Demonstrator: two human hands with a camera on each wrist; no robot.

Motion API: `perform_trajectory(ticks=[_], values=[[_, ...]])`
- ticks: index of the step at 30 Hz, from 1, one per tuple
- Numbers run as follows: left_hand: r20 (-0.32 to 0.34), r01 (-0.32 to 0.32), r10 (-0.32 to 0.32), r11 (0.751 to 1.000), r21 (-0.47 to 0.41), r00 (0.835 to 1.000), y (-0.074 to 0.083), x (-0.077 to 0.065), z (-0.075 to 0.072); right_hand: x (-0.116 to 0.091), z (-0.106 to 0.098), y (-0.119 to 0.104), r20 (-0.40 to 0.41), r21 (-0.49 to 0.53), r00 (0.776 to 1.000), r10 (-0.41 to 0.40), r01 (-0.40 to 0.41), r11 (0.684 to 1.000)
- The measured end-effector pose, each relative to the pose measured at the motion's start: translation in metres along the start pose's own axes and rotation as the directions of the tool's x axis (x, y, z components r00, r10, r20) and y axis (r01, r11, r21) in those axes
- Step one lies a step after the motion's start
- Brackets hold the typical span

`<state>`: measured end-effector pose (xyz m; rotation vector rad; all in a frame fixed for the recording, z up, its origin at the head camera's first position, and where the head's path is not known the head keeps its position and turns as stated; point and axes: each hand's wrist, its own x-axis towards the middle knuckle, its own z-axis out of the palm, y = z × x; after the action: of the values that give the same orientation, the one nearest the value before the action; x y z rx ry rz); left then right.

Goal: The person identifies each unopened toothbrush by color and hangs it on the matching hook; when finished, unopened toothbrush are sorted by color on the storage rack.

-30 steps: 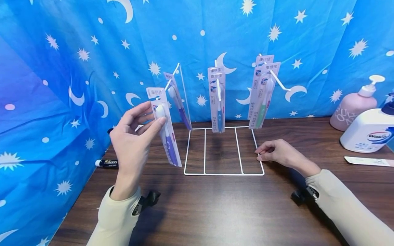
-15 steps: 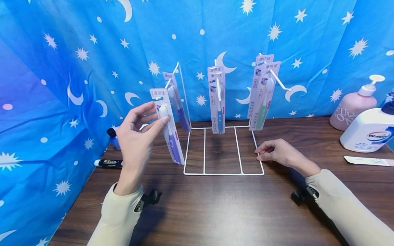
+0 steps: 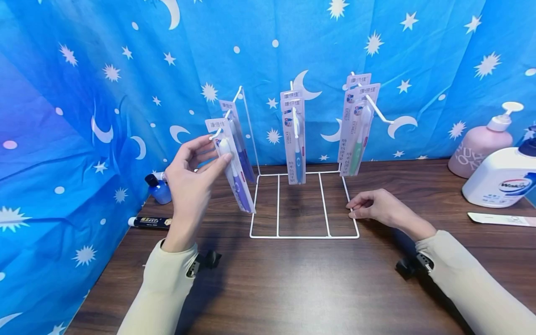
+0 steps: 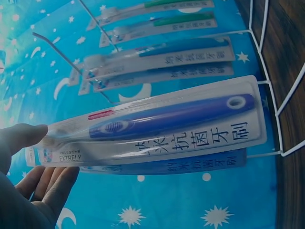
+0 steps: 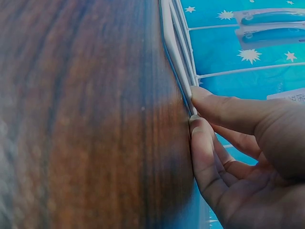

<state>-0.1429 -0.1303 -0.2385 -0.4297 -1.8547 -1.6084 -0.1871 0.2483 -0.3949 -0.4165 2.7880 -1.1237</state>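
Note:
My left hand (image 3: 190,181) pinches the top of a packaged purple toothbrush (image 3: 239,184) between thumb and fingers. The pack tilts, its lower end to the right, and a white hook tip shows at the hang hole in its card. Behind it, another purple toothbrush pack (image 3: 247,163) hangs on the rack's left hook; in the left wrist view the held toothbrush (image 4: 176,117) partly covers it. My right hand (image 3: 378,208) pinches the right base wire of the white wire rack (image 3: 304,237), thumb and fingertips on the wire in the right wrist view.
Blue toothbrush packs (image 3: 298,158) hang on the middle hook, green ones (image 3: 357,151) on the right hook. At right stand a pink pump bottle (image 3: 479,149) and a white bottle (image 3: 498,181), near a flat pack (image 3: 500,219). A black tube (image 3: 150,222) and blue bottle (image 3: 160,191) are at left.
My left hand has moved slightly right and forward with the purple toothbrush, bringing its card to the left hook's tip. The blue bottle behind that hand has come into view. My right hand stays put.

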Motion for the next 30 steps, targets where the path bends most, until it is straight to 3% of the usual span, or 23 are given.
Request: perform_trajectory(ticks=[30], values=[[-0.003,-0.083,0.083,0.996,0.045,0.997,-0.031,0.034,0.021,-0.001,0.0,0.001,-0.008,0.035,1.0,-0.009,0.01,0.999]])
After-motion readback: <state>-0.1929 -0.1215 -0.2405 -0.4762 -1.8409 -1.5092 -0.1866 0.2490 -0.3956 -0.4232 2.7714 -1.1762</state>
